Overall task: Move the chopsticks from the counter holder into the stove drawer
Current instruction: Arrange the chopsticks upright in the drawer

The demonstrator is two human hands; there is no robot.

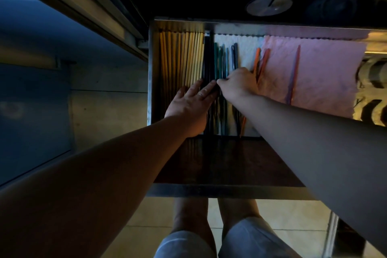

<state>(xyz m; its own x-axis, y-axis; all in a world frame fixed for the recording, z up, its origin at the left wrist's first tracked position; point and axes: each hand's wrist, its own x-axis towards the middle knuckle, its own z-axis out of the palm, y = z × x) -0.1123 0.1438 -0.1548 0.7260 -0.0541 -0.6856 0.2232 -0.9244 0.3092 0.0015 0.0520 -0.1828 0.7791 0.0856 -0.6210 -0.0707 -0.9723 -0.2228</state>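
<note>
I stand over the open metal-walled stove drawer (151,69), both arms reaching down into it. My left hand (191,103) lies flat, fingers extended and loose, pressing on the boundary between the row of pale yellow wooden chopsticks (182,56) and the dark black chopsticks (207,58) beside them; it grips nothing. My right hand (236,84) is curled, fingers pinched closed on the dark green and teal chopsticks (221,58) near their middle. These sit on a white textured liner (247,48). Further right, orange and red chopsticks (261,58) rest at the seam with a pink paper liner (324,73), and a single purple chopstick (293,73) lies apart on the pink sheet.

Hazards, as I judge them:
- Releasing the pinch while the sticks lie skewed would let them roll across the liner and mix with the orange pair.
- Lifting the flat left hand too early could let the black sticks slide over the yellow row.
- Dragging either hand sideways may wrinkle or shift the liners, scattering everything aligned on them.
- Dim lighting makes dark sticks hard to separate by sight.

No brand, label or legible writing is visible anywhere.
</note>
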